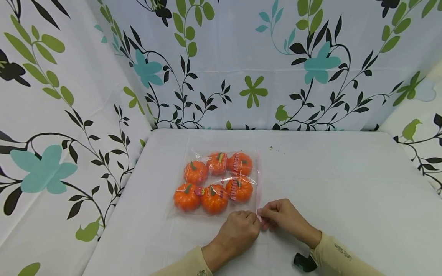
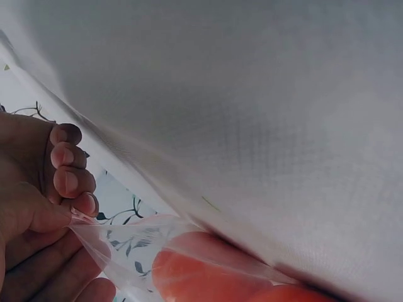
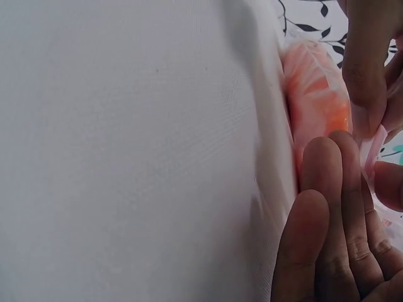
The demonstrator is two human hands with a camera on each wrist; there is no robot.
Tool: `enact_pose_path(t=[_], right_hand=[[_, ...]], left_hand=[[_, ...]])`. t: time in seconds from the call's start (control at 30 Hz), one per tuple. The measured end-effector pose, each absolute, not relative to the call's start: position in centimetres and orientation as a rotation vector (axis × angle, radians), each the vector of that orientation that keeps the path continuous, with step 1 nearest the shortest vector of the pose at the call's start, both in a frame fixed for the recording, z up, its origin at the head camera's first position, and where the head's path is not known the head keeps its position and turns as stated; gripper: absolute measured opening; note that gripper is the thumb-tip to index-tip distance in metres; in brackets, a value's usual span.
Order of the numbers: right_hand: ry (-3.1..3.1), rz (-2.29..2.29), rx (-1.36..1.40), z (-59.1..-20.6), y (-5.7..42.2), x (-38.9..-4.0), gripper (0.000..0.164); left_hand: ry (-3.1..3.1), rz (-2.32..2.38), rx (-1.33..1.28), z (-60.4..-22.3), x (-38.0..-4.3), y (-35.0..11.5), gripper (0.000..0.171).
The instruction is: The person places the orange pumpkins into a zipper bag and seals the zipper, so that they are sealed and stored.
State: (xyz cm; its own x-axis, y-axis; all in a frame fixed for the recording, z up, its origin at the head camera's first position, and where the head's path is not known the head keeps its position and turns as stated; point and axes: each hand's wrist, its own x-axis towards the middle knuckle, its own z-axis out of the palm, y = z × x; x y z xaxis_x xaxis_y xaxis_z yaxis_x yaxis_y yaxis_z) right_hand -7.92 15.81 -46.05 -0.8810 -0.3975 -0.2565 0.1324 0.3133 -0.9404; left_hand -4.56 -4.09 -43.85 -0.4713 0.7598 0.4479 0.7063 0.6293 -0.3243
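Observation:
A clear plastic zip bag [image 1: 224,180] with pink lettering and a pink strip along its right edge lies flat on the white table. Inside are several small orange pumpkins [image 1: 214,199] with green stems, in two rows. My left hand [image 1: 238,230] pinches the bag's near right corner between thumb and index finger. Just right of it, my right hand [image 1: 288,218] pinches the same corner at the pink strip [image 3: 376,150]. In the left wrist view the film [image 2: 135,236] is drawn taut from the fingertips towards a pumpkin [image 2: 201,267].
The white table [image 1: 345,184] stretches away to the right and left of the bag. A dark object [image 1: 305,262] sits beside the right sleeve at the near edge. Curtains [image 1: 221,69] printed with leaves and flowers hang behind and at the sides.

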Motion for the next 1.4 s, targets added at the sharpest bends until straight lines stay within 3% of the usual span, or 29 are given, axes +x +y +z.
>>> enact_pose_path(t=[0.8,1.4], right_hand=[[2.249,-1.584,-0.113,-45.9,15.3,-11.4,0.032],[2.303,-1.641,0.011,-44.6,16.2,-16.5,0.034]], left_hand=[[-2.311,-0.023,-1.161,-43.3,-4.5,-4.8,0.012],[-2.238,-0.194,-1.132,-42.8,-4.2,-5.0,0.016]])
